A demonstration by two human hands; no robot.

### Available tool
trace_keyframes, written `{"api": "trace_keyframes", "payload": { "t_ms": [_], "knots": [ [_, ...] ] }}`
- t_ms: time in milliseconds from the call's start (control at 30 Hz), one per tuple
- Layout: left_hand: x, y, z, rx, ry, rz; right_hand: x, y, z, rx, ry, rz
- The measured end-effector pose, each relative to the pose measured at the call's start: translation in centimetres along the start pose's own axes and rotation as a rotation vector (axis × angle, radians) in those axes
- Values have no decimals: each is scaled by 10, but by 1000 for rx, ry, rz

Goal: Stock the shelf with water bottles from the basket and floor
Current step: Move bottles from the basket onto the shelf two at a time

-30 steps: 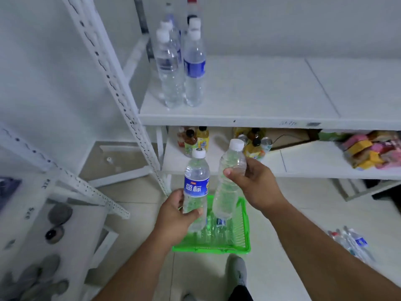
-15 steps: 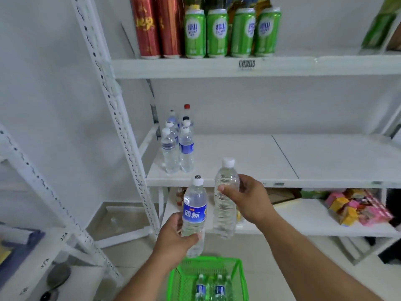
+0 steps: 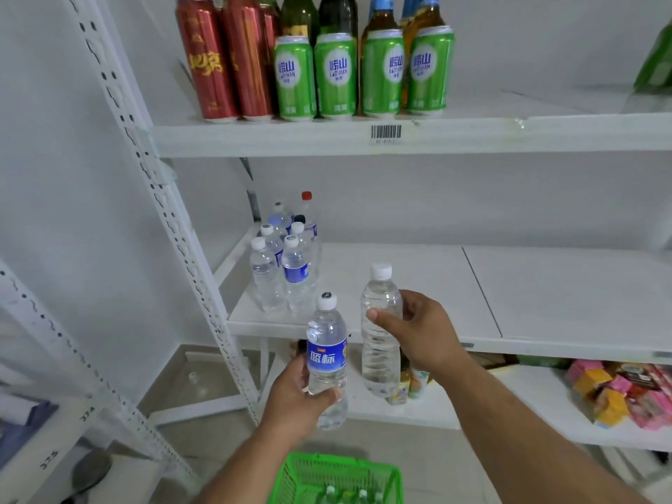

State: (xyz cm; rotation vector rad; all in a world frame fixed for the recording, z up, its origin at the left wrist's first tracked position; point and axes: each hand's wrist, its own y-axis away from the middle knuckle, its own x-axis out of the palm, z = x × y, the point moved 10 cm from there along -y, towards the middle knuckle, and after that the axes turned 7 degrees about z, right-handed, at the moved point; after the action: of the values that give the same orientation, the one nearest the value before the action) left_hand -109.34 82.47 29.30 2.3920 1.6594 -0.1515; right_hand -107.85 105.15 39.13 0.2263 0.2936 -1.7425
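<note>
The left hand (image 3: 296,389) grips a blue-labelled water bottle (image 3: 326,361) upright by its lower half. Just right of it, the right hand (image 3: 418,334) holds a plain clear bottle (image 3: 380,332) upright around its middle. Beyond both hands lies the white shelf (image 3: 418,281), where a cluster of water bottles (image 3: 285,263) stands up and left of the left hand. Below the hands sits a green basket (image 3: 338,476) holding more bottles.

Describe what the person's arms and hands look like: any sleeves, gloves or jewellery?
Both forearms are bare, with no sleeves in view. The left hand and right hand wear no gloves, and no rings, watch or wristband show. No markings are visible.
</note>
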Motion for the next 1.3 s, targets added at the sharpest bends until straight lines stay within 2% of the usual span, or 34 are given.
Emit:
{"api": "trace_keyframes", "payload": {
  "t_ms": [600,1067,1300],
  "knots": [
    [-1,-178,-21,40,-70,67,-20,-151,-25,81,92,-70],
    [22,-340,-27,-3,-63,-106,-42,-317,-79,110,101,48],
    [20,-421,-18,-10,-51,-190,-37,-387,-94,76,199,84]
  ]
}}
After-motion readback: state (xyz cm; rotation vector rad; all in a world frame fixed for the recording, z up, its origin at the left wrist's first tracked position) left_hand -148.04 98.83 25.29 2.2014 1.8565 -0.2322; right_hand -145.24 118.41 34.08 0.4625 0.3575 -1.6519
